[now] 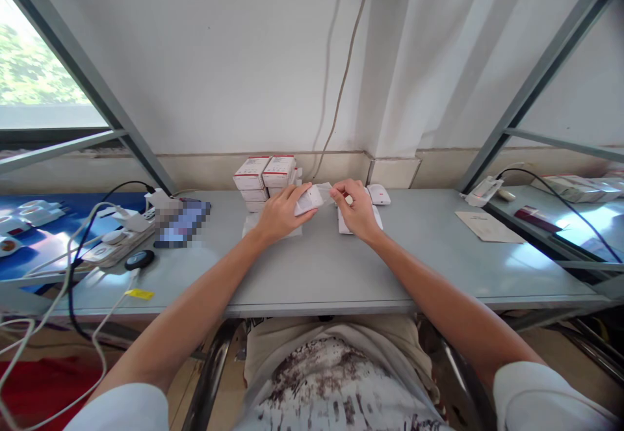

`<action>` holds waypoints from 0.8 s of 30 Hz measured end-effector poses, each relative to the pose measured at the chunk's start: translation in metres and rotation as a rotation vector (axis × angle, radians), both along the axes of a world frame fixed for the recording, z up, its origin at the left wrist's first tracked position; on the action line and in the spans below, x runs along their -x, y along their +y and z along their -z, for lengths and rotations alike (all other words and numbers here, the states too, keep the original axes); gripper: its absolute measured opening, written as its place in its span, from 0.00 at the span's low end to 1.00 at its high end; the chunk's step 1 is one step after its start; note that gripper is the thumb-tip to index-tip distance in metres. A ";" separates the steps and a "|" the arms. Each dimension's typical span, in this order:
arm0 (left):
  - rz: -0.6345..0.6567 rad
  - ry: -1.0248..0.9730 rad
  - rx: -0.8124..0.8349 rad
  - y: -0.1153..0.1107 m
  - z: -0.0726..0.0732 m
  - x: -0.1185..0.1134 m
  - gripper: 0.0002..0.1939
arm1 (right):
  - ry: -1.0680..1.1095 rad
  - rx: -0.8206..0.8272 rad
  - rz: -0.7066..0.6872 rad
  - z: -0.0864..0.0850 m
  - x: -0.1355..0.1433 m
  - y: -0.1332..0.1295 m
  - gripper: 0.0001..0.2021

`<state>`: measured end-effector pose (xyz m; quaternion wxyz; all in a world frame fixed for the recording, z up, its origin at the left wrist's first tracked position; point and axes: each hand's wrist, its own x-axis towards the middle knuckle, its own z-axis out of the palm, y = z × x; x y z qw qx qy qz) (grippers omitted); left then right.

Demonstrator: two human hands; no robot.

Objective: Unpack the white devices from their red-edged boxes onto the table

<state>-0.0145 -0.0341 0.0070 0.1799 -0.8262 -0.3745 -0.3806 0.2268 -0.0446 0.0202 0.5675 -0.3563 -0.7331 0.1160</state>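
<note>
My left hand [279, 215] is wrapped round a small white device [308, 201] above the grey table. Clear plastic film [324, 192] reaches from the device towards my right hand [357, 207], whose thumb and forefinger pinch its free end. White items [342, 224] lie beneath and beside my right hand, partly covered by it. Just behind them rests a rounded white device [379, 194]. Under my left wrist there is a flat translucent bag [295, 231], partly hidden.
Stacked red-and-white boxes [252, 174] stand behind my left hand. A phone [183, 224], a power strip [114, 242], cables and a round black object [139, 260] occupy the left side. Paper [487, 226] lies right, near a metal frame. A cable [349, 60] hangs down the wall.
</note>
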 end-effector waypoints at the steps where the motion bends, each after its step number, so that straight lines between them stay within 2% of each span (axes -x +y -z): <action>1: -0.001 -0.005 -0.008 0.000 0.000 0.000 0.30 | 0.004 0.025 -0.009 -0.001 0.001 -0.003 0.18; 7: -0.002 -0.009 -0.024 0.001 0.000 0.001 0.30 | 0.117 0.158 -0.155 -0.004 0.002 -0.007 0.19; 13: -0.001 -0.037 -0.032 -0.002 -0.002 0.000 0.32 | 0.289 0.275 -0.219 -0.003 0.000 0.006 0.12; 19: 0.030 -0.018 -0.070 -0.001 -0.002 0.001 0.31 | 0.255 0.376 -0.295 0.004 0.001 0.009 0.16; 24: 0.021 -0.012 -0.056 -0.001 -0.002 0.001 0.31 | 0.210 0.377 -0.309 0.000 0.001 0.004 0.19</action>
